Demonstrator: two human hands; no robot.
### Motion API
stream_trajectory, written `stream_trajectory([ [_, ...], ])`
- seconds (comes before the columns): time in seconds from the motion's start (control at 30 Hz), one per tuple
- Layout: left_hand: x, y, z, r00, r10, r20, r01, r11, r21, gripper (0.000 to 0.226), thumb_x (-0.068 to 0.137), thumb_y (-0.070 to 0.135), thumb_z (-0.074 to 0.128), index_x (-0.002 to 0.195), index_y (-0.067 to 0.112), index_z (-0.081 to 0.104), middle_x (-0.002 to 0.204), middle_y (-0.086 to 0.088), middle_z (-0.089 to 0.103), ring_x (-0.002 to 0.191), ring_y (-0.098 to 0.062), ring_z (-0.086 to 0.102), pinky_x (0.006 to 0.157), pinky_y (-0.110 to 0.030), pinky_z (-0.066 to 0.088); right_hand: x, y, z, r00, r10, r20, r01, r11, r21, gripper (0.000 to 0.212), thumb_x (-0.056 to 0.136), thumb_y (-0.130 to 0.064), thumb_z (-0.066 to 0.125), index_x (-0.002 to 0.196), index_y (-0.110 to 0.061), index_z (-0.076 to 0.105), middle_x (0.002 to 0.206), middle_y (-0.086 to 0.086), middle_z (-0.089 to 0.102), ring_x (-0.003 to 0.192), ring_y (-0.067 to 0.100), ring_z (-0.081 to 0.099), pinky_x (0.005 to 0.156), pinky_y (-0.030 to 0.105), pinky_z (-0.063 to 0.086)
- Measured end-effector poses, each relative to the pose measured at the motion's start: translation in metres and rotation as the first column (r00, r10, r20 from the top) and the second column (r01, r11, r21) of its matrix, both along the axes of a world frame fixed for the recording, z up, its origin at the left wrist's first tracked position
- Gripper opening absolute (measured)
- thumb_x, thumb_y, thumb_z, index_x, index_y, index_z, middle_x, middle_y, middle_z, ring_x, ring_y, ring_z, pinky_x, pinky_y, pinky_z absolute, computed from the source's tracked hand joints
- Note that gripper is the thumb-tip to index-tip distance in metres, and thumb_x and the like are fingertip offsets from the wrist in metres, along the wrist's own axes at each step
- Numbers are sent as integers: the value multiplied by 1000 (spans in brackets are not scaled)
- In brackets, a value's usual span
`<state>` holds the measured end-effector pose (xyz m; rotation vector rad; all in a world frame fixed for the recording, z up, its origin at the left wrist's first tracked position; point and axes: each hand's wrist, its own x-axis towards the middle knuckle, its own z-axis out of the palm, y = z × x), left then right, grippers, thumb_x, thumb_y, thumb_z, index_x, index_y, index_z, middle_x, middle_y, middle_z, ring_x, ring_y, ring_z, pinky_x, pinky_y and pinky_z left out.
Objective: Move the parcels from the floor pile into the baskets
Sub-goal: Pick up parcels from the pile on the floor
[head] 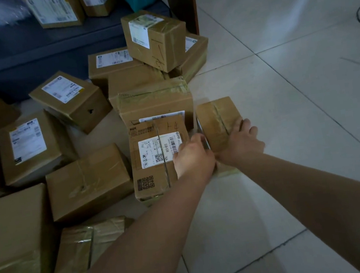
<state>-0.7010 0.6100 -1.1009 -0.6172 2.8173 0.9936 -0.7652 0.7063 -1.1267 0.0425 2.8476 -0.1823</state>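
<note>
Reaching down to the edge of the pile, I have both hands on the small box [216, 120] that lies flat on the tiled floor [283, 101], just right of the labelled box [154, 157]. I picked this one, I think, because it sits at the outer rim of the heap with nothing stacked on it, so it can come away without disturbing the rest.

My right hand [241, 144] lies over the box's near right part, fingers spread across the taped top and curling over its edge, grasping it. My left hand [191, 155] comes in from the other side, at the narrow gap between this box and the labelled one; its fingers are curled at the box's left edge and seem to pinch it, though the fingertips are hidden.

Both arms are stretched out forward and converge on the box, wrists close together.

The other parcels [72, 99] lie scattered and stacked to the left and behind. I see no basket that I can name for certain from here.
</note>
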Motion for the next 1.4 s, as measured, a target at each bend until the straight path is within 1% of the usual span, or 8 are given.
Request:
stream_trajectory([
  [0.1,4,-9,-1,1000,15,3,-15,1000,-13,41,85,22,53,125,23,49,119,2,61,112,-21,52,96,-40,41,0,0,1,1000,-2,-8,2,1000,-9,129,54,-67,73,145,-9,2,140,11,20,126,30,27,89,46,42],
  [0.27,10,-20,-1,1000,7,2,-6,997,-75,36,86,23,53,122,21,53,117,0,59,111,-21,50,94,-37,41,-11,20,6,992,-29,121,71,930,-360,101,63,-51,73,142,-10,24,136,14,34,124,35,37,98,43,37],
  [0.43,12,-21,-2,999,-14,34,17,995,-102,40,86,22,54,126,22,51,120,0,57,114,-21,47,96,-38,39,-18,45,12,919,-54,391,297,746,-596,76,71,-36,72,136,-16,39,118,5,52,98,23,52,75,31,44],
  [0.53,13,-21,-4,997,-40,60,47,992,-121,41,85,22,54,126,23,50,122,0,55,117,-21,43,97,-36,34,-19,55,11,885,-25,464,321,755,-572,55,80,-30,62,131,-20,46,120,3,54,95,20,52,70,29,42],
  [0.77,15,-24,-8,998,-47,45,51,992,-111,42,85,19,55,127,23,51,123,1,55,119,-19,44,100,-36,34,-18,48,4,932,39,360,149,864,-481,52,82,-15,60,131,-13,44,126,7,54,96,20,48,70,27,39],
  [1.03,7,-57,-7,992,105,-75,-110,991,-71,38,86,20,56,124,21,53,123,0,56,116,-20,48,96,-38,38,-29,0,9,984,35,-176,-117,870,-479,60,78,-30,66,132,-17,43,128,6,49,117,25,47,90,37,41],
  [1.2,-13,-104,0,967,251,-50,-255,963,-90,44,85,25,56,126,14,44,128,-7,49,121,-28,41,97,-43,37,-39,-54,12,992,86,-89,-121,814,-569,79,76,-35,71,141,-13,32,140,9,42,128,27,39,98,40,38],
  [1.4,-30,-157,-6,927,376,-17,-375,920,-111,53,89,22,49,135,5,29,139,-14,39,128,-33,33,100,-45,33,-61,-89,7,998,56,-23,-58,762,-645,68,75,-31,71,130,-12,37,121,13,55,113,32,52,94,45,47],
])
